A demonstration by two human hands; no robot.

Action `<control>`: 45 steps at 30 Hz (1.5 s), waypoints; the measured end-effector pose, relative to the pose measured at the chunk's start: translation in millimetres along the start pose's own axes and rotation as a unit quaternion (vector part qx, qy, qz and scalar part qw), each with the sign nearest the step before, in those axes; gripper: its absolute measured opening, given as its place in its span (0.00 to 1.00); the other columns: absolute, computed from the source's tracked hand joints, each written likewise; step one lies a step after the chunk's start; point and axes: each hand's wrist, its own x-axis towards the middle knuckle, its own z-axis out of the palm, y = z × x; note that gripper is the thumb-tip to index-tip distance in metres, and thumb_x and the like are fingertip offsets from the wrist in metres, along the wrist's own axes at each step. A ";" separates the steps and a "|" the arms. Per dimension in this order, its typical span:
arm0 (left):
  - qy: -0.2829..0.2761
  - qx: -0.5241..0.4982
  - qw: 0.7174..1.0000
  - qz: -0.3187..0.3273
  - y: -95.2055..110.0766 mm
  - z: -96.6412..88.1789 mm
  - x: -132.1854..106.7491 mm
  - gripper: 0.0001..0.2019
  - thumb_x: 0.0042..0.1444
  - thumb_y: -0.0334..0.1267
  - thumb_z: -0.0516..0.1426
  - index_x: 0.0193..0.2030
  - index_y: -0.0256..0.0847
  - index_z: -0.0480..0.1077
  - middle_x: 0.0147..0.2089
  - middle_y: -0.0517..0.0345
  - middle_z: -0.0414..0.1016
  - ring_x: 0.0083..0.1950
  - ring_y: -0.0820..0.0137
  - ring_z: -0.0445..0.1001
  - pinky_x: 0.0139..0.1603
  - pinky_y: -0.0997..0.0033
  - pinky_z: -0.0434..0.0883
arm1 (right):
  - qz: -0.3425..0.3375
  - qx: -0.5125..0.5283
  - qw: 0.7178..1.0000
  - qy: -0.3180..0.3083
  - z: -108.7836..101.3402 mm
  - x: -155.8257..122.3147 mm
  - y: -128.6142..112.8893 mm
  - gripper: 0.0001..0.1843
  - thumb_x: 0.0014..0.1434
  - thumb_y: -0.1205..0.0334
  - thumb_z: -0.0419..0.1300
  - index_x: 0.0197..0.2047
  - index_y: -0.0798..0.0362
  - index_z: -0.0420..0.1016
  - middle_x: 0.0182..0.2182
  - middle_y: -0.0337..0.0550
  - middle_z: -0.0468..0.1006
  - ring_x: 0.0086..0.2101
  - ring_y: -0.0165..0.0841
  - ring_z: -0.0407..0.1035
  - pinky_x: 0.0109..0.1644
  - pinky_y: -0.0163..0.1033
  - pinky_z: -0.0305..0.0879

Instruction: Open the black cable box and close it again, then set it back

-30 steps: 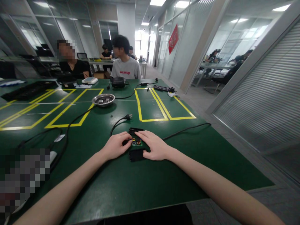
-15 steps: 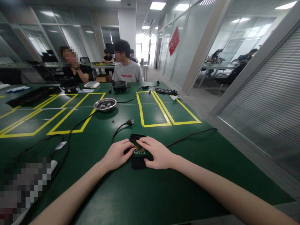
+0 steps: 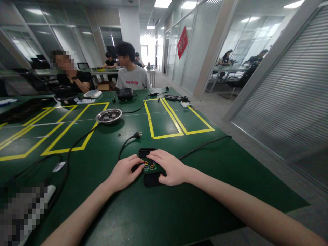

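At the near edge of the tabletop [image 3: 166, 212], a small black case [image 3: 151, 180] is pressed between both hands. The left hand [image 3: 124, 172] is laid against its left side with the fingers bent; whether anything is pinched there cannot be told. The right hand [image 3: 171, 168] is spread flat over its right side, fingers extended and the thumb at the lower part, with nothing enclosed. Between them a green board [image 3: 149, 166] with orange rings is seen seated in the case and uncovered. By that, the work is judged to be midway: the board is in, the case is not closed. A cord [image 3: 122, 147] is run from the case to a plug [image 3: 138, 135] lying loose, connected to nothing.

The tabletop is covered in dark green and marked with yellow lines [image 3: 166, 135]. A metal bowl [image 3: 109, 116] holding small parts is set well beyond the hands, and a second cable [image 3: 205, 145] is trailed off to the right. Two people are seated at the far side. The room is enclosed by glass partitions, a red banner [image 3: 182, 42] is hung on one, and ceiling panels are lit.
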 end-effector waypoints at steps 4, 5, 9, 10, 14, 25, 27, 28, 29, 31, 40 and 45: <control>0.000 -0.005 1.000 0.002 -2.1 -0.8 1.9 0.12 0.69 0.42 0.53 0.42 0.41 0.77 0.39 0.56 0.78 0.36 0.68 0.77 0.36 0.72 0.70 | -0.017 -0.005 1.000 0.017 0.4 1.1 -0.3 0.45 0.50 0.62 0.61 0.72 0.59 0.61 0.66 0.62 0.67 0.66 0.51 0.61 0.73 0.59 0.55; -0.002 -0.008 1.000 0.003 -2.5 -1.4 2.2 0.12 0.69 0.41 0.53 0.42 0.41 0.77 0.39 0.56 0.78 0.36 0.68 0.77 0.36 0.71 0.70 | -0.025 -0.001 0.999 0.025 -0.8 0.0 -0.2 0.45 0.51 0.62 0.61 0.72 0.57 0.61 0.67 0.61 0.66 0.66 0.50 0.60 0.72 0.59 0.55; -0.005 -0.029 1.000 0.005 -3.9 -5.6 2.9 0.14 0.70 0.42 0.53 0.39 0.41 0.78 0.38 0.55 0.78 0.36 0.67 0.77 0.39 0.71 0.71 | -0.033 -0.002 0.995 0.093 -11.4 -11.5 8.1 0.35 0.59 0.61 0.62 0.69 0.56 0.66 0.65 0.60 0.68 0.64 0.49 0.62 0.68 0.59 0.61; -0.005 -0.039 0.999 0.004 -4.0 -6.7 3.2 0.15 0.70 0.43 0.53 0.39 0.40 0.79 0.37 0.54 0.78 0.37 0.67 0.77 0.39 0.70 0.72 | -0.026 -0.010 0.994 0.103 -14.7 -14.9 12.1 0.29 0.60 0.61 0.62 0.64 0.56 0.71 0.60 0.60 0.72 0.59 0.48 0.66 0.65 0.58 0.65; 0.004 -0.094 0.995 -0.030 -1.2 -10.6 4.3 0.15 0.68 0.46 0.56 0.41 0.39 0.80 0.36 0.55 0.80 0.36 0.67 0.76 0.39 0.70 0.71 | -0.002 0.016 0.996 0.092 -23.4 -20.5 25.6 0.06 0.62 0.63 0.62 0.40 0.54 0.79 0.43 0.51 0.79 0.43 0.40 0.72 0.49 0.46 0.71; -0.061 -0.231 0.965 -0.105 20.0 -15.0 -2.4 0.14 0.61 0.46 0.61 0.38 0.36 0.81 0.29 0.59 0.76 0.29 0.73 0.67 0.29 0.75 0.63 | 0.029 0.163 0.985 0.056 -30.4 -30.6 5.1 0.10 0.62 0.58 0.64 0.33 0.54 0.74 0.19 0.29 0.64 0.19 0.23 0.55 0.25 0.31 0.51; -0.075 -0.234 0.964 -0.105 21.1 -13.2 -3.4 0.14 0.60 0.46 0.62 0.38 0.36 0.82 0.29 0.58 0.77 0.29 0.72 0.68 0.29 0.75 0.64 | 0.022 0.159 0.985 0.054 -32.5 -31.5 4.0 0.10 0.62 0.57 0.64 0.33 0.55 0.75 0.19 0.30 0.65 0.19 0.24 0.56 0.25 0.31 0.51; -0.084 -0.238 0.962 -0.107 21.4 -12.6 -3.8 0.14 0.60 0.47 0.62 0.38 0.36 0.82 0.29 0.58 0.78 0.29 0.72 0.69 0.29 0.75 0.64 | 0.018 0.158 0.986 0.053 -33.2 -31.5 3.7 0.10 0.63 0.57 0.63 0.33 0.55 0.76 0.19 0.31 0.66 0.19 0.24 0.56 0.25 0.31 0.52; -0.092 -0.243 0.959 -0.109 21.6 -12.1 -4.1 0.15 0.61 0.47 0.62 0.38 0.36 0.82 0.29 0.57 0.79 0.29 0.71 0.70 0.29 0.75 0.65 | 0.015 0.154 0.987 0.051 -33.6 -31.3 3.5 0.10 0.63 0.57 0.63 0.33 0.55 0.76 0.19 0.32 0.67 0.19 0.24 0.56 0.25 0.31 0.52; -0.098 -0.247 0.959 -0.098 21.7 -12.1 -4.4 0.15 0.62 0.48 0.62 0.38 0.36 0.83 0.30 0.55 0.81 0.30 0.70 0.73 0.30 0.74 0.67 | 0.009 0.141 0.989 0.045 -33.3 -30.8 3.4 0.10 0.63 0.58 0.63 0.34 0.55 0.77 0.19 0.32 0.68 0.19 0.24 0.57 0.25 0.31 0.53; -0.058 -0.178 0.982 -0.001 21.1 -18.1 -4.5 0.11 0.64 0.42 0.61 0.39 0.38 0.82 0.38 0.51 0.83 0.37 0.68 0.79 0.39 0.72 0.73 | 0.001 0.068 0.997 0.044 -25.1 -29.5 6.5 0.10 0.65 0.59 0.62 0.43 0.55 0.83 0.24 0.38 0.79 0.21 0.27 0.65 0.29 0.33 0.60; -0.063 -0.233 0.968 -0.069 16.8 -24.2 -5.2 0.13 0.60 0.46 0.64 0.38 0.36 0.81 0.35 0.53 0.81 0.33 0.70 0.75 0.34 0.73 0.71 | -0.007 0.059 0.996 0.061 -22.9 -29.3 6.6 0.13 0.68 0.57 0.60 0.45 0.54 0.84 0.30 0.43 0.84 0.23 0.29 0.69 0.30 0.34 0.63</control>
